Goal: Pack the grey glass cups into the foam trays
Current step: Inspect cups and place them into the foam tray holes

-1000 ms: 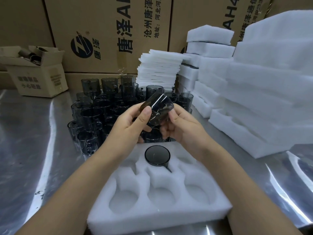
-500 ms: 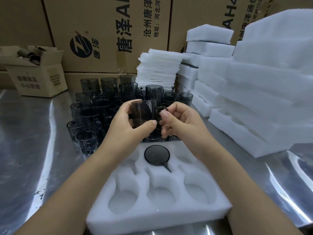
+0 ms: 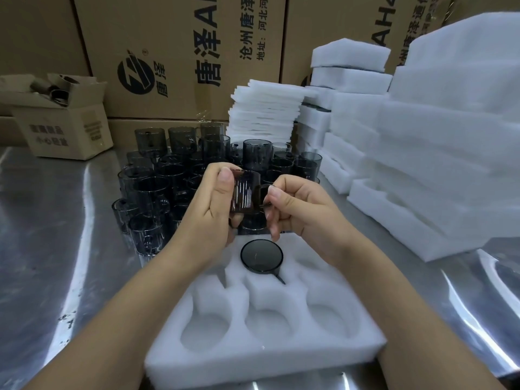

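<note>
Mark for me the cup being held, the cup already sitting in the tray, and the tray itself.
held cup (image 3: 244, 192), head view, ribbed side wall.
packed cup (image 3: 261, 256), head view, round dark top face.
foam tray (image 3: 253, 364), head view, bare front wall.

One cup (image 3: 261, 256) sits in the foam tray (image 3: 264, 358), loose cups (image 3: 157, 181) behind it.

- Even, fairly dim indoor light from overhead.
- Bright glare streaks on steel table (image 3: 56, 220).
- White foam stacks (image 3: 450, 136) nearly blown out.
- Wide-angle bowing at edges; overall soft, compressed detail.
</note>
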